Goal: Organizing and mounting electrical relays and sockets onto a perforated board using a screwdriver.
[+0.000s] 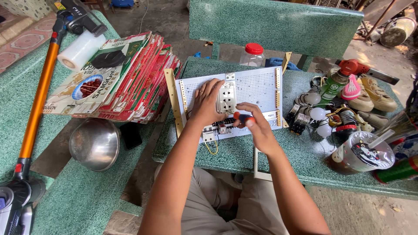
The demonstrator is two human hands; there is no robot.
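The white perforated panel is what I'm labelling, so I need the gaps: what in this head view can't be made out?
- Screwdriver tip: hidden by the right hand.
- White perforated panel under the left hand: covered.
- Small breakers at its lower edge: too small to read wiring.
- Vacuum cleaner: cut off by the left edge.

A green speckled stone bench point(244, 152) carries the work, with a matching backrest slab point(274, 21) rising beyond the grip. Left of the grip, a second green bench point(78, 200) runs alongside, a gap between them showing bare concrete floor point(165, 17). Far left, patterned red tiles point(26, 39). Daylight falls bright on the sandy ground point(383, 56) at right.
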